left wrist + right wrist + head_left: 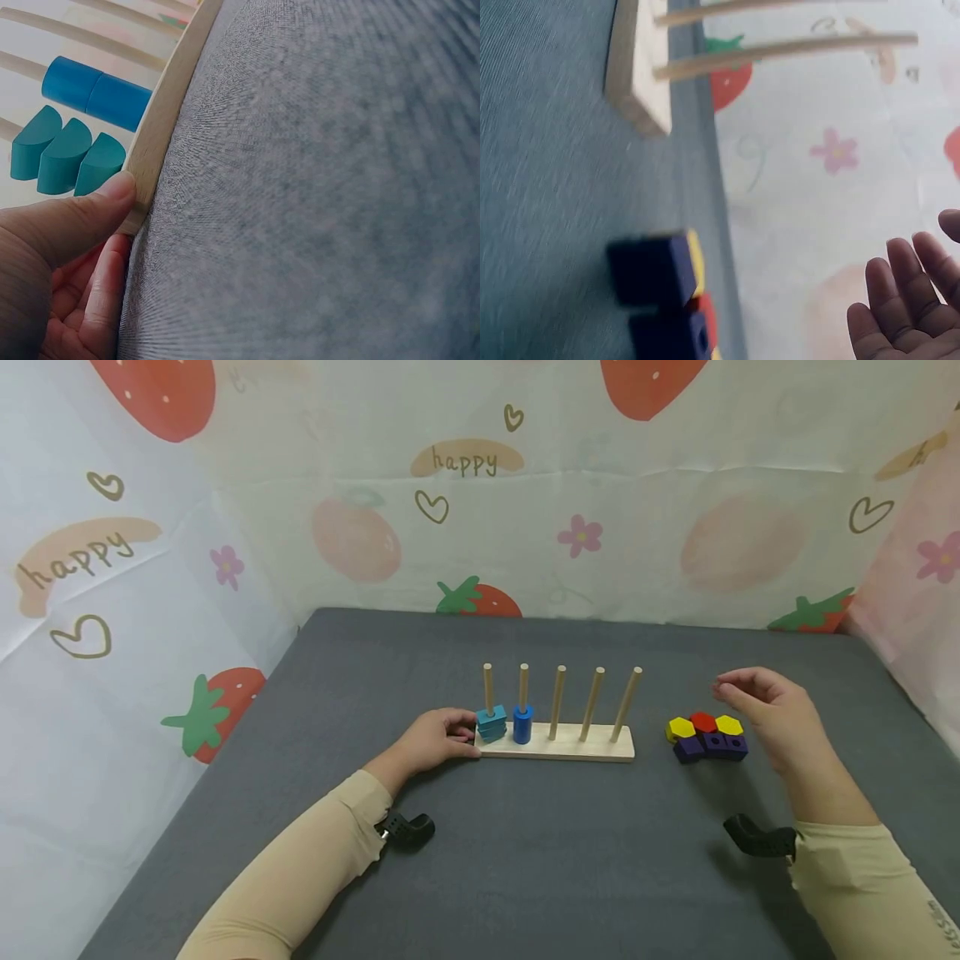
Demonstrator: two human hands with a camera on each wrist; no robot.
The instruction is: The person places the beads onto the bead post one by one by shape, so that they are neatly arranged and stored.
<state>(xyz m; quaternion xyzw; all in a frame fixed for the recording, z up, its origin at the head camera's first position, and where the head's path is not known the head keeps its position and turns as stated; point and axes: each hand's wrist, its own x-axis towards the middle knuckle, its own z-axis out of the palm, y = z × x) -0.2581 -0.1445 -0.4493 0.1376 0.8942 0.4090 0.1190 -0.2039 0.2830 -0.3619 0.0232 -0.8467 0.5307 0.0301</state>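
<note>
rack [555, 749], left of loose blocks [707, 747], end pinched in left hand [433, 739]; right hand [783, 727] near blocks, fingers loosely bent and empty; apparently mid-loading, with block pinch and bare peg [557, 703] probably needed next.

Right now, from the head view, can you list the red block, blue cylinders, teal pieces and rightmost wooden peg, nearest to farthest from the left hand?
1. Teal pieces: beside the left hand.
2. Blue cylinders: next along, rightward.
3. Rightmost wooden peg: right end of the rack.
4. Red block: right of the rack.
</note>
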